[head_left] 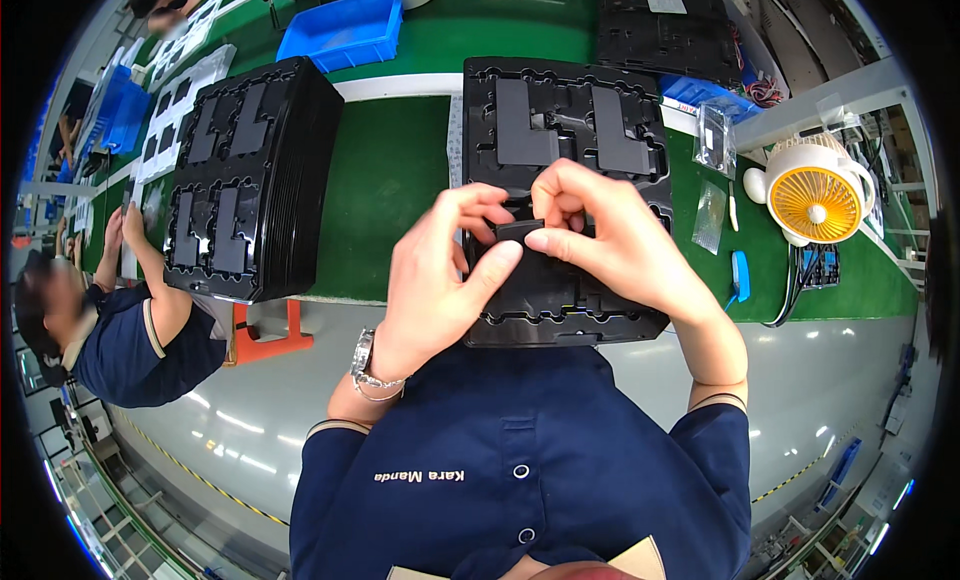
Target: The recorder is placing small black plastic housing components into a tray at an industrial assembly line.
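Observation:
Above the near half of a black moulded tray (pixel 565 330), both hands pinch a small flat black piece (pixel 520 231). My left hand (pixel 440 270), with a metal watch on its wrist, has thumb and fingers at the piece's left side. My right hand (pixel 605 225) grips its right end between thumb and curled fingers. The piece's exact kind cannot be made out. In the tray's far half lie dark grey L-shaped parts (pixel 525 130), each in its own recess. My hands hide much of the tray's near recesses.
To the left stands a tall stack of similar black trays (pixel 310 170). A blue bin (pixel 345 30) sits farther back. At right are a yellow-and-white fan (pixel 815 205), plastic bags (pixel 712 140) and a blue tool (pixel 739 277). A co-worker (pixel 140 330) sits at the left.

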A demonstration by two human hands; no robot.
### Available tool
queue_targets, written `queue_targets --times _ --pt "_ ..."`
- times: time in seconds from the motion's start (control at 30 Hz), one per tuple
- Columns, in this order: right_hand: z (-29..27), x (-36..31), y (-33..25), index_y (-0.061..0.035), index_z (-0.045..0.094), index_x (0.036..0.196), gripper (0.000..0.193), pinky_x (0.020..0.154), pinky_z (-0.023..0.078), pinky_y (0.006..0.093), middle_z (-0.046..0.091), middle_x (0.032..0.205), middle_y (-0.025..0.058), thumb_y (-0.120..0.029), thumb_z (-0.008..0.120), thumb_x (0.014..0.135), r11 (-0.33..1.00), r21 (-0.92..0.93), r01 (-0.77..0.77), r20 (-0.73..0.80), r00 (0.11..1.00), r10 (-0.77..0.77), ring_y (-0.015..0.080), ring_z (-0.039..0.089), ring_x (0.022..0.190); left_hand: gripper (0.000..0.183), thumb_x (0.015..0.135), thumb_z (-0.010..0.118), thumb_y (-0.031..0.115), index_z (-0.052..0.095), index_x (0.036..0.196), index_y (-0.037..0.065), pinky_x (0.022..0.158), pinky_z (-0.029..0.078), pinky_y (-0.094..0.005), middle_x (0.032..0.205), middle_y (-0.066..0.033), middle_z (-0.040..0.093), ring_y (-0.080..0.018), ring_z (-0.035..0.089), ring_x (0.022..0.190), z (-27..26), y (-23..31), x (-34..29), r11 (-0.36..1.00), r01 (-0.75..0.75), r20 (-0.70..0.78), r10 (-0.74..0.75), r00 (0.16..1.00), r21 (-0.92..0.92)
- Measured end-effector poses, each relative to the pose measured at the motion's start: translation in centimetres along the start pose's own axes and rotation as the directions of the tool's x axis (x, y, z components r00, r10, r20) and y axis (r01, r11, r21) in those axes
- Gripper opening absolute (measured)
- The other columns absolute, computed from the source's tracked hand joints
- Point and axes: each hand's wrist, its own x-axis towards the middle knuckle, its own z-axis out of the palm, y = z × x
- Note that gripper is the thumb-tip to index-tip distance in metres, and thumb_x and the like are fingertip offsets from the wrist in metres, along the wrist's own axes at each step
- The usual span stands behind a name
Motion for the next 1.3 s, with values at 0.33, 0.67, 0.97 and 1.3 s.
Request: queue_targets --times 0.33,0.67,0.97,1.3 --pt "0.8 1.1 -1.1 -0.0012 0.059 0.097 0.016 0.068 0.044 0.024 0.062 0.077 0.0022 -0.009 0.068 0.086 0.933 0.31 0.183 -0.285 0.954 -0.092 0.0068 0.056 0.073 0.02 0.092 0.064 0.018 0.061 0.101 0.0 0.066 0.046 -0.0242 0.083 -0.0001 0.062 -0.0067 0.054 0.073 1.2 0.1 0.3 0.916 0.079 0.04 -0.068 0.997 -0.392" --pt "1.1 0.6 -0.3 0.0012 0.06 0.089 0.016 0.073 0.047 0.026 0.063 0.081 0.0024 -0.015 0.061 0.092 0.928 0.359 0.095 -0.125 0.991 -0.053 0.0085 0.057 0.078 0.02 0.093 0.059 0.016 0.057 0.103 0.0 0.077 0.046 -0.0251 0.091 -0.001 0.059 -0.0081 0.053 0.083 1.6 0.1 0.9 0.865 0.016 0.013 -0.011 1.0 -0.501" --pt "1.3 0.6 -0.1 0.0005 0.058 0.086 0.009 0.067 0.046 0.0303 0.059 0.081 0.008 -0.003 0.066 0.083 0.895 -0.17 0.412 -0.265 0.856 -0.444 0.0194 0.058 0.076 0.022 0.09 0.06 0.016 0.057 0.105 -0.001 0.068 0.047 -0.0278 0.086 -0.0034 0.06 -0.0106 0.054 0.075 1.5 0.4 1.1 0.952 0.002 0.019 0.004 1.0 -0.306" --pt "1.3 0.3 0.0 0.0018 0.061 0.093 0.012 0.074 0.048 0.0273 0.06 0.085 0.0039 -0.01 0.063 0.092 0.912 0.356 0.204 -0.221 0.967 -0.13 0.0113 0.058 0.08 0.021 0.087 0.06 0.012 0.058 0.104 0.0 0.066 0.048 -0.0306 0.081 -0.0075 0.059 -0.0139 0.055 0.071 2.3 -0.1 1.4 0.921 -0.109 -0.076 0.087 0.993 -0.374"
